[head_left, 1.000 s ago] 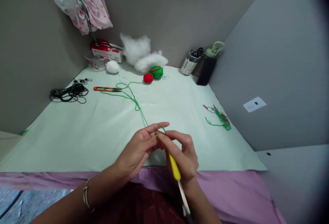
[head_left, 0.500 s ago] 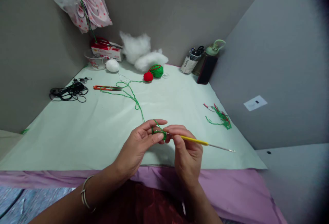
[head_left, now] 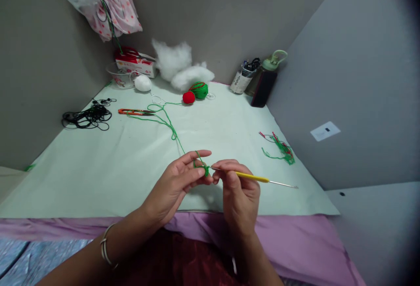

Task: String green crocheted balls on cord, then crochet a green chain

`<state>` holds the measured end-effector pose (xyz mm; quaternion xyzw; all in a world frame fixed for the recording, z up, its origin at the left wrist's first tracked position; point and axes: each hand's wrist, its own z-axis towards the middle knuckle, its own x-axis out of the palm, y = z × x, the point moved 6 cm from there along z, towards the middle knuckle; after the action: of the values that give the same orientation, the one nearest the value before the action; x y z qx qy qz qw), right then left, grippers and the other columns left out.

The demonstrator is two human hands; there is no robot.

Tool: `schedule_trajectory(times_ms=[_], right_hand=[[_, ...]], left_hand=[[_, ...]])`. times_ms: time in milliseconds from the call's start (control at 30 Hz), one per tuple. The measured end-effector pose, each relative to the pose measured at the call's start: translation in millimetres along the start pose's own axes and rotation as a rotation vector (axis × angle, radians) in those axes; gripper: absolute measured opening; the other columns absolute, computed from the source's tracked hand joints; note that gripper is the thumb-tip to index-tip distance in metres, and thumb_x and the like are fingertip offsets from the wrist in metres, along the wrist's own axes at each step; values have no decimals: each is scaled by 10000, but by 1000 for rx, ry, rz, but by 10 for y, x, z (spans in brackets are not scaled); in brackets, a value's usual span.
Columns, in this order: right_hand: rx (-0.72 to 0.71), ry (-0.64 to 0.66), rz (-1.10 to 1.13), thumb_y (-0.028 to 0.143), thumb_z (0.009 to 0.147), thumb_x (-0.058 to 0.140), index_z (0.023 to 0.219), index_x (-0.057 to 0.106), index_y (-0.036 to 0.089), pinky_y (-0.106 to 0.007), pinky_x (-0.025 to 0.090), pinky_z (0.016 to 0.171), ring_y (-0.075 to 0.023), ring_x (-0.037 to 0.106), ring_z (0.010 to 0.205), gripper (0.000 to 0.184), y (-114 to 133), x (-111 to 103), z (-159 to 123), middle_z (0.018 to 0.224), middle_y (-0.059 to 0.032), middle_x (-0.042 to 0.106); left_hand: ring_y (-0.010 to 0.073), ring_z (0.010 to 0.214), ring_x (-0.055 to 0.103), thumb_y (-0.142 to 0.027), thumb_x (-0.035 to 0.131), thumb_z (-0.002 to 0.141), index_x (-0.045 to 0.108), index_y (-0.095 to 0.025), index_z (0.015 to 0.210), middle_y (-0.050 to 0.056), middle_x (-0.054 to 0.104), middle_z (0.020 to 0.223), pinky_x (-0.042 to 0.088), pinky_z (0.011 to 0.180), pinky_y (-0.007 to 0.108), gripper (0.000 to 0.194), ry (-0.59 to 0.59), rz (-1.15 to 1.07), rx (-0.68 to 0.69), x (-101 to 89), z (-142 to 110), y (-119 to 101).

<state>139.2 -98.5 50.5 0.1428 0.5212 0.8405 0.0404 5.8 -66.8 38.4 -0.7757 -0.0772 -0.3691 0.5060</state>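
Between thumb and fingers, my left hand (head_left: pixel 179 178) pinches a small green crochet piece (head_left: pixel 206 171). Green yarn (head_left: pixel 177 138) loops over its raised index finger and trails back across the table. My right hand (head_left: pixel 241 192) grips a crochet hook (head_left: pixel 252 176) by its yellow handle, pen-like. One metal end of the hook points left at the green stitches; the other sticks out to the right. Whether the tip sits inside a loop is too small to tell. Beyond the hands lie a green yarn ball (head_left: pixel 201 90) and a red ball (head_left: pixel 188 97).
Orange thread snips (head_left: pixel 136 112) and a black cord tangle (head_left: pixel 88 116) lie left. Yarn scraps (head_left: pixel 284 149) lie right. At the back are white stuffing (head_left: pixel 192 77), a white ball (head_left: pixel 142 83), a plastic cup (head_left: pixel 121 76), a pen holder (head_left: pixel 242 80), and a phone (head_left: pixel 263 89) against a bottle (head_left: pixel 271 62).
The hook has shifted slightly right, its tip drawn back from over my left fingers to the edge of the green piece. Its rear end tilts up a little.
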Motion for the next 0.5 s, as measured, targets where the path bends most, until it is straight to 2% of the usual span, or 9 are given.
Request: schedule_trajectory(times_ms=[167, 333, 400, 500], right_hand=[[59, -9, 62, 313, 995, 631, 951, 753, 228, -270, 548, 640, -123, 637, 679, 154, -50, -34, 37, 903, -39, 724], [311, -75, 273, 376, 954, 696, 873, 739, 213, -197, 479, 563, -86, 548, 603, 187, -179, -68, 53, 772, -15, 680], [364, -60, 332, 381, 949, 705, 865, 747, 221, -194, 470, 560, -83, 538, 600, 186, -195, -39, 35, 762, -7, 664], [284, -2, 271, 361, 956, 700, 892, 773, 238, -234, 511, 627, -109, 601, 682, 157, -140, 12, 5, 853, -23, 697]], left_hand=[[108, 772, 629, -203, 763, 871, 689, -135, 1303, 30, 669, 847, 524, 820, 245, 443, 71, -107, -87, 17, 10, 40], [92, 690, 585, -166, 750, 830, 739, -100, 1182, 15, 625, 785, 516, 746, 234, 359, 108, -142, -120, 19, 26, 33], [100, 705, 609, -185, 747, 846, 740, -119, 1170, 15, 636, 793, 521, 769, 244, 331, 105, -88, -94, 18, 26, 39], [127, 791, 667, -223, 744, 887, 726, -163, 1181, 29, 692, 873, 525, 840, 270, 301, 86, 67, 27, 0, 25, 45]])
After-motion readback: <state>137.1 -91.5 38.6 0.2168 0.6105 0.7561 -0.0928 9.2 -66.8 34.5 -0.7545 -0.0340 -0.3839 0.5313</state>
